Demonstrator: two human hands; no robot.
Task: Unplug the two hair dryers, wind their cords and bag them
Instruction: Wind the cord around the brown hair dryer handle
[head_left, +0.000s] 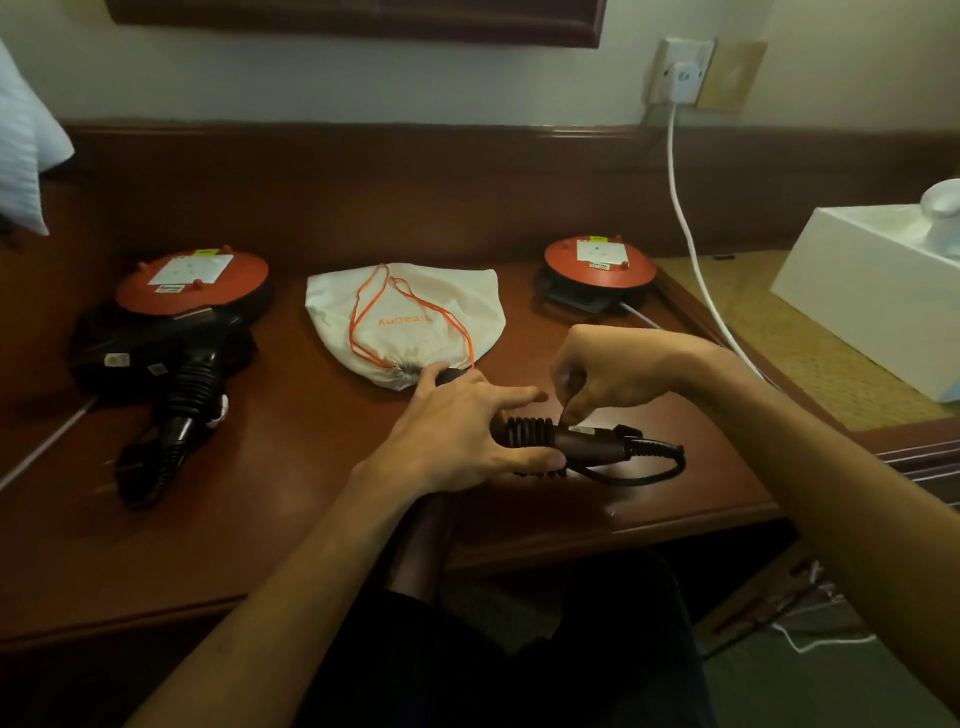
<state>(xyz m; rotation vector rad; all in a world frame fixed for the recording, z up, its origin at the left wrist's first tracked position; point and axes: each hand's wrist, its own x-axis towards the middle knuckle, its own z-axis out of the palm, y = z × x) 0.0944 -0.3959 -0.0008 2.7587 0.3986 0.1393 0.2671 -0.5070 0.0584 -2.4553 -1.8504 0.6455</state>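
Observation:
A dark hair dryer (566, 441) lies near the desk's front edge, its handle wrapped in black cord coils. My left hand (457, 431) grips the dryer at the coils. My right hand (597, 379) pinches the cord end at the handle, just right of the coils. A loop of cord (639, 475) hangs off the handle's end. The dryer's barrel (421, 545) points down past the desk edge. A second black hair dryer (171, 364) lies at the left with its cord wound on the handle. A white drawstring bag (410, 317) with orange string lies in the middle.
Two red round socket reels (192, 283) (600, 265) sit on the wooden desk (260, 493). A white plug (683, 80) sits in the wall socket, its white cable (691, 244) running down the right. A white box (872, 280) stands at right, a pillow (26, 145) at far left.

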